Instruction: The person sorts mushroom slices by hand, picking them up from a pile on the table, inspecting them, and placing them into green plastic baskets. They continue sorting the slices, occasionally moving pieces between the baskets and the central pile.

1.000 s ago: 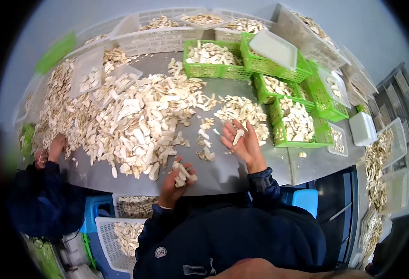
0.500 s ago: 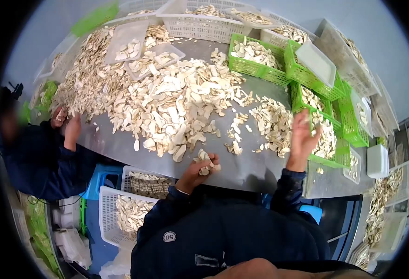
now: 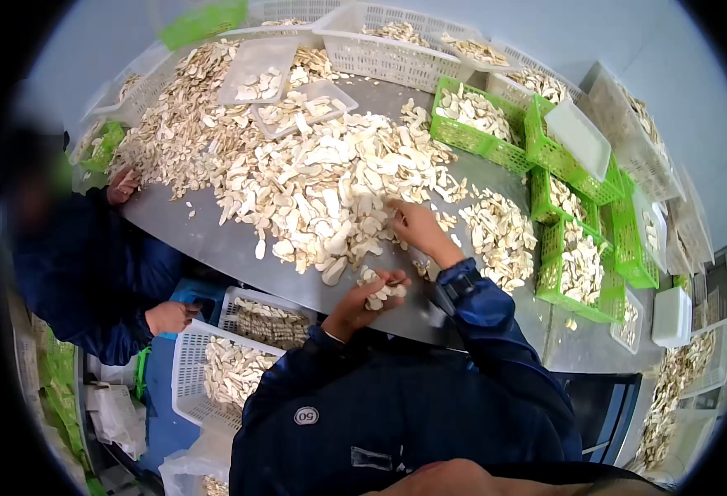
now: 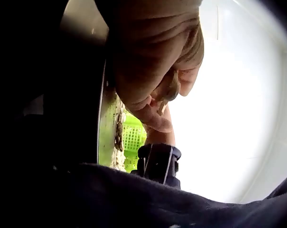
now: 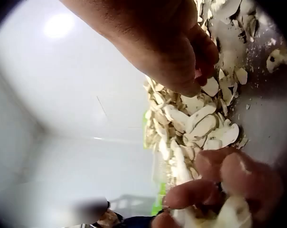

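Near the table's front edge the left hand (image 3: 358, 306) holds several pale dried slices (image 3: 382, 291), its fingers curled round them; in the left wrist view part of a slice (image 4: 170, 90) shows between the fingers of that hand (image 4: 153, 61). The right hand (image 3: 421, 228) reaches to the right edge of the big heap of slices (image 3: 314, 190). In the right wrist view the right hand (image 5: 167, 47) is over the slices (image 5: 200, 121) with bent fingers; whether it pinches one cannot be told. A smaller pile (image 3: 500, 236) lies to its right.
Green baskets (image 3: 479, 144) of slices stand at the right, a white lid (image 3: 578, 139) on one. White crates (image 3: 388, 58) line the back. Another person (image 3: 90, 256) is at the left. Below the table stands a white basket (image 3: 191, 376) with slices. A white box (image 3: 672, 317) sits far right.
The right hand has moved from beside the green baskets left to the big heap; the slice seen on its palm earlier is no longer visible. The left hand still holds its slices. The view has shifted.
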Motion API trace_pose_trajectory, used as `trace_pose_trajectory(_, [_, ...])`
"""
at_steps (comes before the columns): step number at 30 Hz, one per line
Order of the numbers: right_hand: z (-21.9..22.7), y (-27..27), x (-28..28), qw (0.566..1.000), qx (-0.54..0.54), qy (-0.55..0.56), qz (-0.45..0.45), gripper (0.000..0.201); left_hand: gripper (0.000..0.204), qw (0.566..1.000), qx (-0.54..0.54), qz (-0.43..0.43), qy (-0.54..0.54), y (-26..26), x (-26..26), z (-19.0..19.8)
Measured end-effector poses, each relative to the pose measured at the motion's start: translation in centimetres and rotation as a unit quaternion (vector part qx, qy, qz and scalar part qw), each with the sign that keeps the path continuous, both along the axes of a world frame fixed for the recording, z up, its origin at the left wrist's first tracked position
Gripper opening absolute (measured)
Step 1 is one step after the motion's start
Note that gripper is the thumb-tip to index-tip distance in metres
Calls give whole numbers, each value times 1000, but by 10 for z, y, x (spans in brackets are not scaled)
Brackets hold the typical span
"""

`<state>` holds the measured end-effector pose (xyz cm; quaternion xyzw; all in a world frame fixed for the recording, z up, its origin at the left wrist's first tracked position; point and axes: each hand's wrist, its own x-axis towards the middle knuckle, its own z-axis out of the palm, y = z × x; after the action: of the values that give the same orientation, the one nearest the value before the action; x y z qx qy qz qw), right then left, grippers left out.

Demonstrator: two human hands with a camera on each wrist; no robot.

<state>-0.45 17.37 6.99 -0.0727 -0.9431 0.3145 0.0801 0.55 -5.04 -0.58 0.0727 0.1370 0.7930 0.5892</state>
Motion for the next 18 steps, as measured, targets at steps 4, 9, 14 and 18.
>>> trace_pose_trajectory(4, [-15,-1,-23,991,128,14,-42,27,27,998,31,33,-33,-2,-3,-1])
trace_pose_trajectory(9, [-12,19,1,993,82,-23,-79,17,36,997,27,65,-32,-6,-4,-2])
trace_pose_trajectory(14, [-17,37,37,991,-57,-16,-116,26,37,999,-1,35,-38,-11,-7,1])
trace_pose_trajectory(18, [-4,28,50,988,-43,-16,-146,22,35,999,23,24,-26,-9,-7,-4])
